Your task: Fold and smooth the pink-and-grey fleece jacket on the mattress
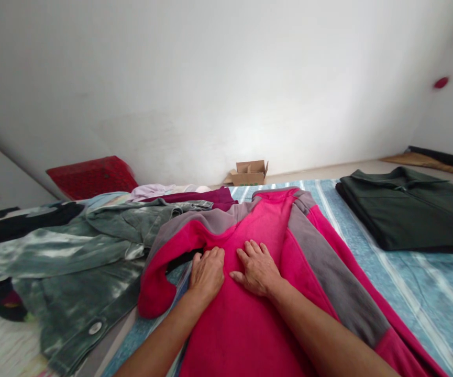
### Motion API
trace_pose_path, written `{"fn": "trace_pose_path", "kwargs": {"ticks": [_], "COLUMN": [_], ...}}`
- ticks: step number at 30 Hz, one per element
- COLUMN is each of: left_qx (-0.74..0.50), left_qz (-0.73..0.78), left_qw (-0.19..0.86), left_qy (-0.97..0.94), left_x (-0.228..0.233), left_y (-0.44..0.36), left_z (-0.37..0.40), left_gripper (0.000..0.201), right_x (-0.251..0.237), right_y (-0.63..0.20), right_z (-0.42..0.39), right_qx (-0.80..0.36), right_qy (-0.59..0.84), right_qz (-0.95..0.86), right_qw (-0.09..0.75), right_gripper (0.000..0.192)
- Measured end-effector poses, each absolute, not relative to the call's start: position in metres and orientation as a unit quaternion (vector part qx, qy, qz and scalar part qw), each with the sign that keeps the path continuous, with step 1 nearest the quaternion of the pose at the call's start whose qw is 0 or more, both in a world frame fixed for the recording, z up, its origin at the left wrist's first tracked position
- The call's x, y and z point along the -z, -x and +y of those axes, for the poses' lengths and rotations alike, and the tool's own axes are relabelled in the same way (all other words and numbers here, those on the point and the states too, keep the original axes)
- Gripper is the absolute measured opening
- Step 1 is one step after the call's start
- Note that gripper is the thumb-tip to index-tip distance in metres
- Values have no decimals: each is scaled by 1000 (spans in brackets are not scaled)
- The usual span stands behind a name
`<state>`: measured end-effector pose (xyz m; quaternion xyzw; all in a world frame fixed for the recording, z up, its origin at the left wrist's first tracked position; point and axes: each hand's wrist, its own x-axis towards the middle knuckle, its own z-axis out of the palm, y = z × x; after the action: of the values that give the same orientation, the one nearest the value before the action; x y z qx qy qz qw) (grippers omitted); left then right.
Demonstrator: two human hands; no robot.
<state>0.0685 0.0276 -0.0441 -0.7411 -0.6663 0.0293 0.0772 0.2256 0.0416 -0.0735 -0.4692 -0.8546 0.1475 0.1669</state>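
Observation:
A pink fleece top with grey panels (265,220) lies spread on a blue striped sheet (407,283). My left hand (207,272) rests palm down on its left part, beside the folded-in left sleeve (163,262). My right hand (257,267) lies flat on the middle of the garment, fingers spread. Neither hand grips anything.
A green tie-dye denim jacket (80,256) and other clothes are heaped on the left. A folded dark green shirt (410,214) lies at the right. A small cardboard box (250,173) and a red crate (90,177) stand by the white wall.

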Motion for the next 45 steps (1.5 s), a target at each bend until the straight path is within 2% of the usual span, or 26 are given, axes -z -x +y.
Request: {"fn": "trace_pose_path", "kwargs": {"ticks": [3,6,10,17,24,35,45], "left_qx": [-16,79,171,127,89,37,-2], "left_qz": [-653,-608,-586,-575,-601,-600,-603], "left_qw": [50,-6,1,38,112,172,184], "left_qy": [756,790,792,807,786,780,777], "left_x": [41,45,51,52,41,27,26], "left_y": [-85,-98,-103,-81,-83,-84,-88], "left_z": [44,73,118,157,174,186,199], "left_gripper": [30,31,36,35,18,25,18], "right_x": [73,73,71,71,73,67,67], "right_y": [-225,-225,-225,-224,-224,-225,-224], "right_z": [42,42,42,42,43,43,44], "right_qx": [-150,-153,-159,-157,-154,-170,-174], "right_qy": [466,467,466,467,467,469,469], "right_qz": [-854,-853,-853,-852,-852,-851,-849], "right_qw": [174,178,176,178,181,164,169], "right_gripper": [64,66,69,65,67,67,66]}}
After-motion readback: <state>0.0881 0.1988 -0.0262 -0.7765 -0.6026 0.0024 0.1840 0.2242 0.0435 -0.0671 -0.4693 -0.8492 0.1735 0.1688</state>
